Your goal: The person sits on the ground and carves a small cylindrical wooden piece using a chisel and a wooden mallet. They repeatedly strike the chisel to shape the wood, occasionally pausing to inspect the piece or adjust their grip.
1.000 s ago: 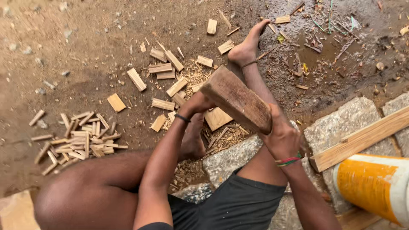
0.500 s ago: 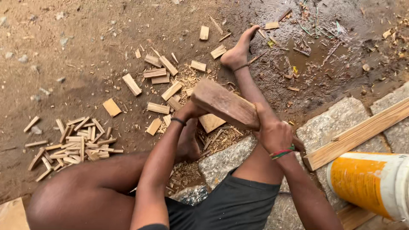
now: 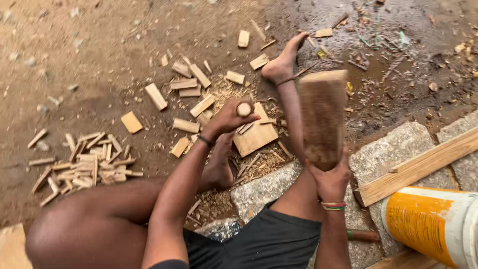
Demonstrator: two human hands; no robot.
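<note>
I see the right hand (image 3: 331, 179) with fingers clamped on a raised wooden mallet block (image 3: 322, 117); left hand (image 3: 230, 117) fingers clamped on a round handle (image 3: 244, 109) above the flat board (image 3: 256, 137) (keep strikes square, judged).

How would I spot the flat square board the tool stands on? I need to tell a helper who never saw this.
Start at the grey stone blocks under the seated person. Just beyond them on the dirt, below the left hand gripping a round-handled tool, lies the square board. It is wider and flatter than the narrow cut wood pieces scattered around it.
</note>
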